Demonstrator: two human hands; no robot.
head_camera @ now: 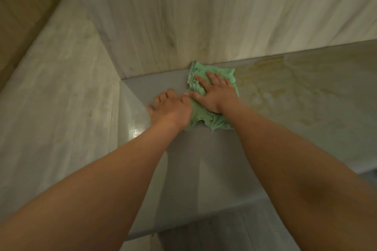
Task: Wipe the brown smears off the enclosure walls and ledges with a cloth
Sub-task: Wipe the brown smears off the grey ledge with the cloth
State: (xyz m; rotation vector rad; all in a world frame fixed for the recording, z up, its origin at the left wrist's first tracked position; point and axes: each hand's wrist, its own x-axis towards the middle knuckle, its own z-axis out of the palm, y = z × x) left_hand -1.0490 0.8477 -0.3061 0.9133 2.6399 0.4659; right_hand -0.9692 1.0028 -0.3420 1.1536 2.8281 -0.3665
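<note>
On the grey ledge (204, 159), close to where it meets the back wall (204, 16), the green cloth (212, 123) lies bunched and creased. Its far corner touches the foot of that wall.

Your right hand (216, 92) lies flat on top of the cloth, palm down, fingers straight and spread, pressing the fabric against the ledge. The fingers point toward the back wall.

Your left hand (170, 108) sits just beside the right one, thumb side against it. Its fingers are loosely bent, with the tips on bare ledge to the left of the cloth. The heel of this hand overlaps the cloth's left edge. You hold nothing in it that can be seen.

Brown smears (271, 75) cover the ledge to the right of the cloth, starting at the cloth's right edge and spreading in yellowish streaks and blotches toward the far right. A fainter tint of the same colour shows low on the back wall above the cloth.

Ledge surface to the left of the hands and nearer you reads plain grey, with a wet-looking glint near the left wall (61, 87). Both walls carry a pale wood-grain finish. A brown panel (26, 6) stands beyond the left wall, at the upper left.
</note>
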